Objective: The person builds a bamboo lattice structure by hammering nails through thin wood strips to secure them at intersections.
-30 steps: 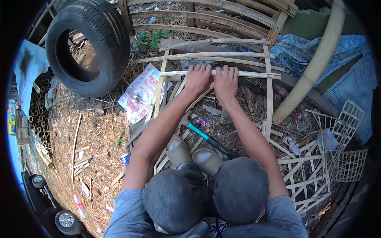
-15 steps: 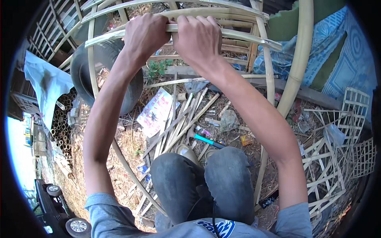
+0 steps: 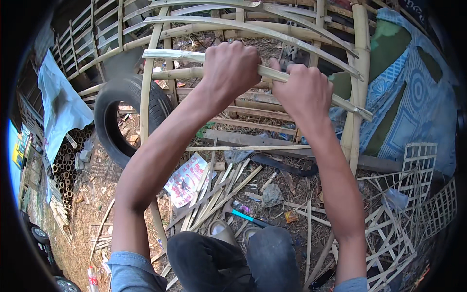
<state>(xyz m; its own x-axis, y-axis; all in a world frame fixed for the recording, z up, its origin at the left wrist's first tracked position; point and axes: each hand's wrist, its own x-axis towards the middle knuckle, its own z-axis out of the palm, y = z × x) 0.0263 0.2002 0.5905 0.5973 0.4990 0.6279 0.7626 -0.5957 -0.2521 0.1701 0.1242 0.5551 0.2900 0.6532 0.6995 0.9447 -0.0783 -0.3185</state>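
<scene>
Both my arms reach forward over a frame of bamboo poles. My left hand (image 3: 231, 67) is closed around a pale split bamboo slat (image 3: 179, 55). Farther right on the same slat, my right hand (image 3: 304, 91) is wrapped round it, thumb raised toward the left hand. A short stretch of slat shows between the two fists. The slat slopes down to the right, crossing an upright bamboo strip (image 3: 148, 97) on the left and reaching a thick bamboo pole (image 3: 361, 58) on the right. Beyond it, a similar curved slat (image 3: 272, 39) spans the frame.
A black tyre (image 3: 108, 121) leans at left. By my feet lie a hammer with a turquoise handle (image 3: 248, 217), loose bamboo strips (image 3: 219, 197) and a stone (image 3: 272, 195). Blue patterned cloth (image 3: 413, 97) hangs at right, above woven bamboo lattice (image 3: 389, 233).
My hands have moved apart along the slat and sit lower and farther right in view. The slat now slopes more steeply down to the right. The whole view has shifted.
</scene>
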